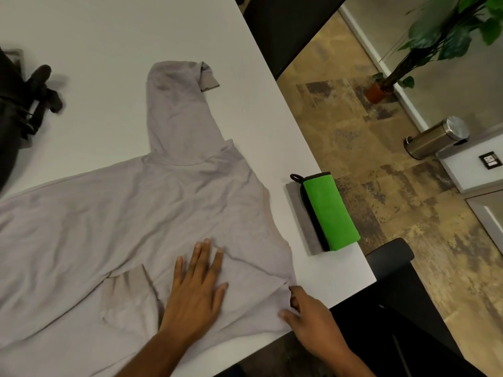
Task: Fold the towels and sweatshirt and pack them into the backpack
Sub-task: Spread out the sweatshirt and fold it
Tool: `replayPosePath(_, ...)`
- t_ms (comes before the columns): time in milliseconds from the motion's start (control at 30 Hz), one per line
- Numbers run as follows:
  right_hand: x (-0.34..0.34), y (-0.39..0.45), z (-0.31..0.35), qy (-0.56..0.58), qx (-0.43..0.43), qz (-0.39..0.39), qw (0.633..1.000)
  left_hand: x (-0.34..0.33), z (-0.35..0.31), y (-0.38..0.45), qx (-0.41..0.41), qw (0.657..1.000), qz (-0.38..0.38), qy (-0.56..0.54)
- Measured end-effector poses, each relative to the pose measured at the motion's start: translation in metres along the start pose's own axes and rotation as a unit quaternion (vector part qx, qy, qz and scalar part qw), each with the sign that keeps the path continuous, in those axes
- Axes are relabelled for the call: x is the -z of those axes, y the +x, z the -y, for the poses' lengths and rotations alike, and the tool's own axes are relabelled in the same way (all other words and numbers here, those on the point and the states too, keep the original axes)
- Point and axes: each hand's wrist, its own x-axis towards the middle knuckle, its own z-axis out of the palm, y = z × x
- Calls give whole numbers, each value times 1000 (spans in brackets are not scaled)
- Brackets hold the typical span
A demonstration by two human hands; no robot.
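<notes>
- A black backpack (13, 104) sits at the far left edge of the white table (95, 36), only partly in view, with its dark straps trailing onto the tabletop.
- A pale grey sweatshirt (122, 213) lies spread flat across the table, filling the near left and middle; one sleeve runs up and away, its cuff turned over at the top.
- The left hand (197, 292) lies palm down on the sweatshirt's lower part, fingers straight and slightly spread, pressing the cloth and holding nothing.
- The right hand (310, 319) is at the sweatshirt's near right corner by the table edge, its fingers curled onto the cloth edge there, pinching it.
- A folded green towel (330, 213) lies on top of a folded grey towel (302, 213), both near the table's right edge, just beside the sweatshirt and not touching it.
- On the floor beyond, a potted plant (441, 31) stands against the wall, with a metal bin (435, 137) nearer.
</notes>
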Motion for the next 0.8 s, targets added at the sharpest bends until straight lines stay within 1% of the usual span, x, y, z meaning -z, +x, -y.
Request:
replayPosePath(100,16,3,-6,-20,-24,-10,999,-7,-1,-6,18,999,28,23)
replayPosePath(167,21,6,-10,-45,-34,16,998,-7,-1,-6,20,999,39,33)
replayPosePath(300,32,18,-3,-122,-65,123,983,-6,-3,-3,16,997,64,46)
replayPosePath(400,43,32,11,-193,-72,224,953,-4,-4,-3,10,996,75,47)
replayPosePath(533,63,36,40,-270,-83,304,910,-5,-7,-3,6,995,90,38)
replayPosePath(567,72,38,52,-304,-73,296,903,-5,-7,-3,8,996,88,34)
replayPosePath(600,84,43,66,-333,-53,265,903,-4,-8,-3,10,996,80,27)
replayPosePath(633,94,53,79,-351,-27,214,911,-3,-8,-3,14,997,70,19)
replayPosePath(667,102,66,94,-343,3,153,927,-1,-9,-2,18,998,59,9)
replayPosePath(733,110,99,126,-266,87,13,960,7,-8,1,28,999,35,-9)
replayPosePath(767,109,119,141,-213,139,-55,966,11,-5,5,39,999,22,-16)
replayPosePath(800,106,139,156,-168,185,-103,963,17,1,9,57,998,7,-20)
